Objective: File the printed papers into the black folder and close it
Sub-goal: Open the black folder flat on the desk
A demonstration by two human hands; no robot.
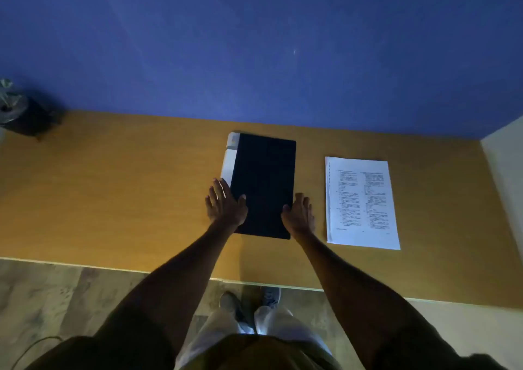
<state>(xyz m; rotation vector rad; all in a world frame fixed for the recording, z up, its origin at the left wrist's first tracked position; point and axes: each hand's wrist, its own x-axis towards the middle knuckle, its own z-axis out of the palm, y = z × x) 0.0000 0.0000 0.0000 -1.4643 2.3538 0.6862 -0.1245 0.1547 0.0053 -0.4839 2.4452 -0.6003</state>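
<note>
- On the desk (113, 200), roughly at its middle, I see the black folder (263, 183) lying flat and shut, with its long sides running away from me.
- Along the folder's left side a pale strip (229, 157) shows from under the cover; I cannot tell whether it is paper or part of the folder.
- My left hand (225, 204) lies at the folder's near left corner, fingers (219, 185) spread and flat, with the thumb resting on the black cover; it grips nothing.
- My right hand (298, 215) lies at the folder's near right edge, fingers loose and extended, with the thumb touching the cover; it also holds nothing.
- To the right of the folder, clearly apart from it, the papers (360, 202) lie face up in a neat stack on the desk, with printed text in two columns; neither hand touches them.
- Far to the left of the folder, at the desk's back corner against the blue wall (254, 44), stands a dark object (19, 115) that I cannot make out.
- Nearer than the folder, past the desk's front edge, I see shoes (250, 301) on the floor (56, 299).
</note>
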